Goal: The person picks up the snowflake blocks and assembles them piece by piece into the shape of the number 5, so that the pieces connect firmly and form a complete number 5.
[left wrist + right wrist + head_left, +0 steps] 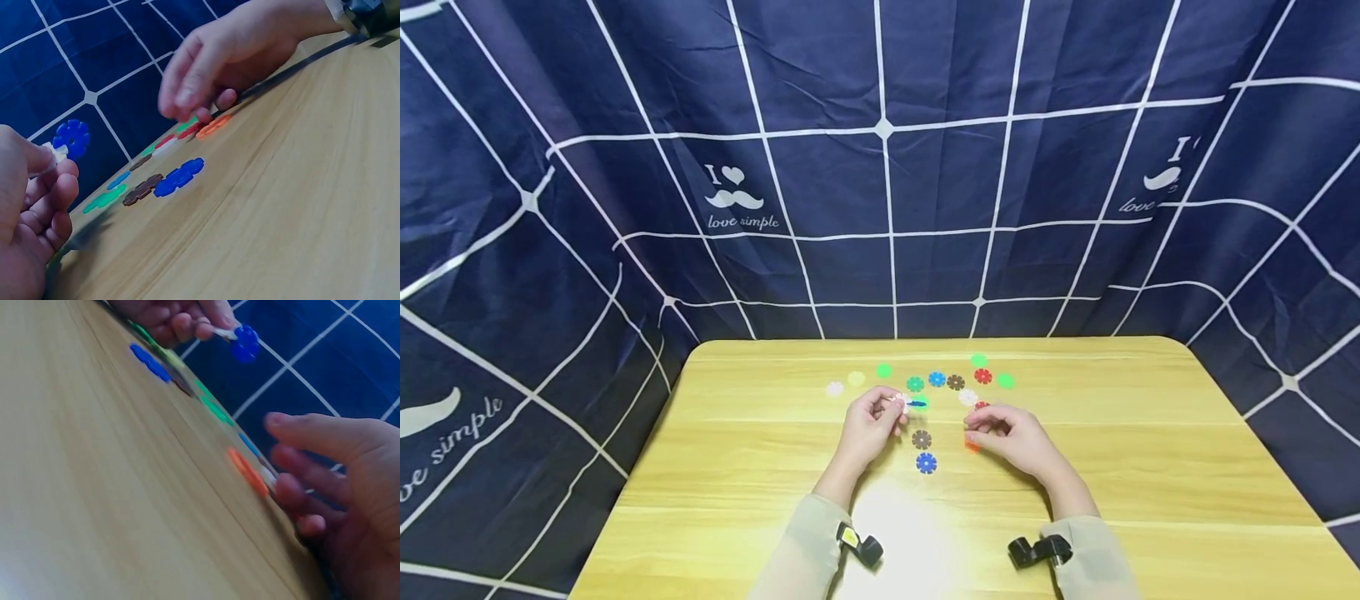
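My left hand (867, 427) pinches a white notched plastic disc (57, 152) between thumb and fingers. Joined to that white disc, a blue notched disc (72, 139) stands out beyond the fingertips, clear of the tabletop. My right hand (1017, 437) hovers low at the right of the scattered discs, its fingers loosely bent and apart from the thumb, with nothing between them in the right wrist view. Closest to it lies an orange disc (248, 472) on the table, partly covered by the hand in the head view. A red disc (982, 406) lies just beyond the right fingers.
On the wooden table (737, 467) a brown disc (921, 439) and a dark blue disc (926, 463) lie between the hands. Several green, red, white, yellow, brown and blue discs are spread farther back, including a light blue one (937, 379). A dark gridded curtain (820, 183) hangs behind.
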`<state>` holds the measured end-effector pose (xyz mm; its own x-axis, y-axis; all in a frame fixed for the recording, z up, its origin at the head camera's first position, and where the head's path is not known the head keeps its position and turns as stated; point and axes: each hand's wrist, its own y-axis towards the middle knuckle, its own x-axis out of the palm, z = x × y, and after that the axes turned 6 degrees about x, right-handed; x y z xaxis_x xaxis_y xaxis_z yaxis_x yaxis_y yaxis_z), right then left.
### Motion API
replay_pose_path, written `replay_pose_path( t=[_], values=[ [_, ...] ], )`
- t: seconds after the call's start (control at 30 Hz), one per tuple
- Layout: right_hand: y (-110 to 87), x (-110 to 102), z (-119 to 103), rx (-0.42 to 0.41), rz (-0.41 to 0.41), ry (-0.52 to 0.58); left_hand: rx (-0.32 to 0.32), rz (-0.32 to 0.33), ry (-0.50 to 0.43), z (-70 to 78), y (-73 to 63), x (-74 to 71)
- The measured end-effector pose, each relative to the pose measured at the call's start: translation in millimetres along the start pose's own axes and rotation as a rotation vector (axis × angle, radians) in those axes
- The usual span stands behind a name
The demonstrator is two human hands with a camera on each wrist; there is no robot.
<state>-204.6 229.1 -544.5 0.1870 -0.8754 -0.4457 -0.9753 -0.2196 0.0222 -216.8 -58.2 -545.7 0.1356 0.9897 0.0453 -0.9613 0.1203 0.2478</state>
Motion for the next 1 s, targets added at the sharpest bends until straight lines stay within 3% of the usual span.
replay_pose_path(
  t=[0.13, 0.33, 0.77, 1.0],
  values=[
    [-2.4, -5.6, 2.5, 0.029, -0.088, 0.014, -0.013, 0.010, 0.007, -0.5, -0.6, 0.2],
    [-3.2, -12.6, 3.0, 0.046, -0.128, -0.010, -0.006, 0.011, 0.015, -0.2, -0.8, 0.0],
    [0.8, -7.6, -8.5, 0.002, -0.101, -0.129, -0.030, 0.033, 0.016, 0.7, 1.0, -4.0],
    [-1.9, -6.4, -4.6, 0.017, -0.087, -0.149, -0.035, -0.004, 0.045, -1.6, 0.0, -1.5]
  ],
)
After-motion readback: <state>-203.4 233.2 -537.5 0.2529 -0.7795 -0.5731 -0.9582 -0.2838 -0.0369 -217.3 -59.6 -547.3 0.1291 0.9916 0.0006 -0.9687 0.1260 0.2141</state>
